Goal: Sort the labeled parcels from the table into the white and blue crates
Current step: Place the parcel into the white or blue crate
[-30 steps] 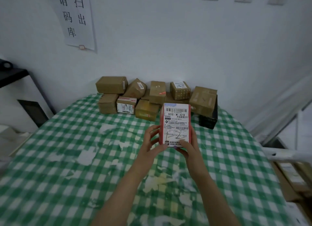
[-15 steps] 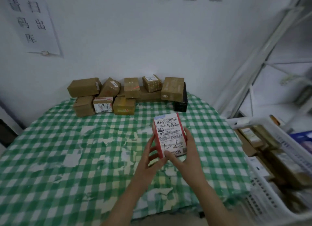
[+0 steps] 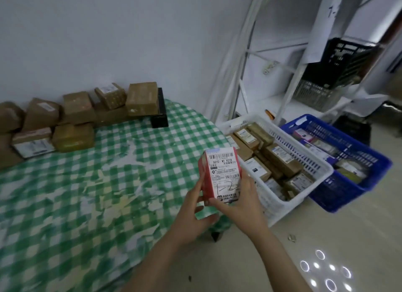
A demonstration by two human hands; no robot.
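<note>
**Inspector:** Where is the item?

**Clerk:** The red parcel (image 3: 221,176) is held upright in the air over the right edge of the table (image 3: 87,204). Its white label (image 3: 225,172) faces the camera.

**Inspector:** Hands?

**Clerk:** The right hand (image 3: 241,202) grasps the parcel's lower right side, thumb across the bottom of the label. The left hand (image 3: 193,213) is not clenched; its fingers lie fairly straight against the red left side.

**Inspector:** Crates?

**Clerk:** The white crate (image 3: 300,149) stands on the floor just beside the table and is packed with brown labelled boxes. The blue crate (image 3: 339,191) stands touching its far side and holds several parcels.

**Inspector:** Remaining stock?

**Clerk:** A pile of brown parcels (image 3: 78,111) sits along the table's back edge against the wall. A black box (image 3: 159,111) is at the pile's right end. The green checked cloth is worn in white patches.

**Inspector:** Anything further?

**Clerk:** A black crate (image 3: 341,60) sits on a white shelf behind the two crates.
</note>
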